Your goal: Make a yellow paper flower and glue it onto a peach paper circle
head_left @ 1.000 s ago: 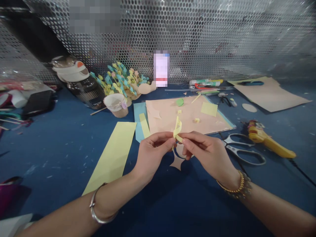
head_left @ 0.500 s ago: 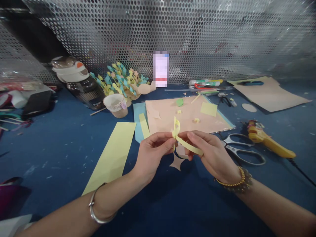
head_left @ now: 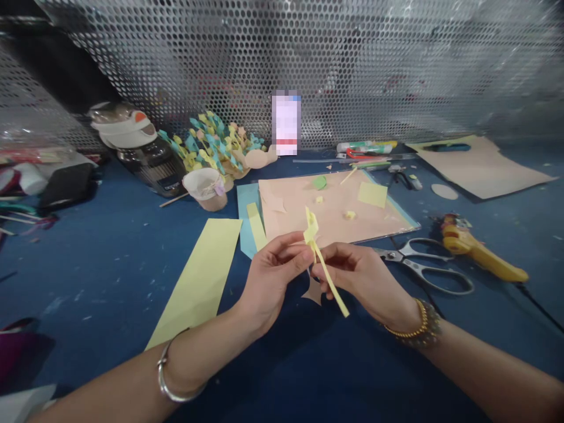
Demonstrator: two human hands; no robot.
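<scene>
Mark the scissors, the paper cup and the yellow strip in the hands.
Scissors [head_left: 392,255], head view, blades.
Paper cup [head_left: 207,200], head view, outer wall.
Yellow paper strip [head_left: 332,285], head view, hanging end.

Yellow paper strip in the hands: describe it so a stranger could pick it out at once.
Find the peach sheet on the blue table. Before it, the left hand and right hand hold a folded yellow strip, raised, unlike the flat yellow strips.
</scene>
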